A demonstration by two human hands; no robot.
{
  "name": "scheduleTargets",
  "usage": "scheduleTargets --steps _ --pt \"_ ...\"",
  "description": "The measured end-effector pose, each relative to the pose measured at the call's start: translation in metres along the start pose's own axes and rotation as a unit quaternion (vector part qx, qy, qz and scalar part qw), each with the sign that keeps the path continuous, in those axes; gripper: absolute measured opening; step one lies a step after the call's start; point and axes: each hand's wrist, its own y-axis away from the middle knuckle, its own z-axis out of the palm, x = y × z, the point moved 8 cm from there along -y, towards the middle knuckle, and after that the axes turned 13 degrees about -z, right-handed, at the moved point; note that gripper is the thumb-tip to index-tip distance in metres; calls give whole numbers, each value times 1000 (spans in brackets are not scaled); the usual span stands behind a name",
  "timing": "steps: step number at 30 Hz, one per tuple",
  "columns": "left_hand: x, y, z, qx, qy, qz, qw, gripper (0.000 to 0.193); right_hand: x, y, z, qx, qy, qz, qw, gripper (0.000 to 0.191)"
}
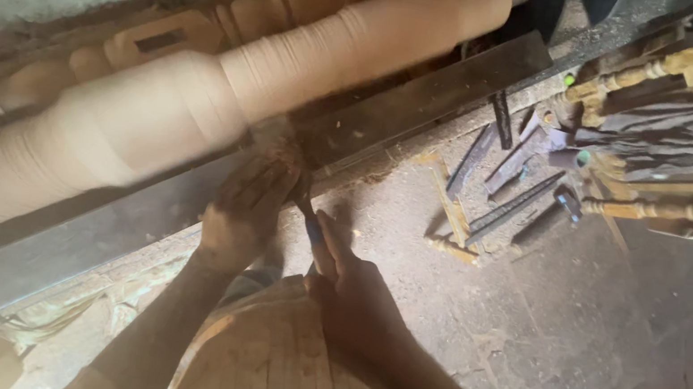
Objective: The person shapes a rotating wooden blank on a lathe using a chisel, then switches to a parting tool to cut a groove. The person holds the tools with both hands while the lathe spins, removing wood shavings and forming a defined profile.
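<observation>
Both hands close around a slim turning tool (pixel 309 221). The left hand (pixel 243 212) has its grip near the tip, pressing it onto a long dark tool rest (pixel 433 89). The right hand (pixel 352 286) grips the handle just behind. The tip meets a blurred, pale wooden spindle (pixel 197 101) lying diagonally across the lathe. More chisels (pixel 506 185) lie on the dusty floor nearby.
</observation>
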Motion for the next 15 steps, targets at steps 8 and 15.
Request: scheduleTargets --steps 8,15 --pt "34 2 45 -164 -61 53 983 39 45 25 -16 -140 108 66 982 89" --pt "134 27 109 -408 14 182 895 17 145 76 -128 -132 -56 -96 985 24"
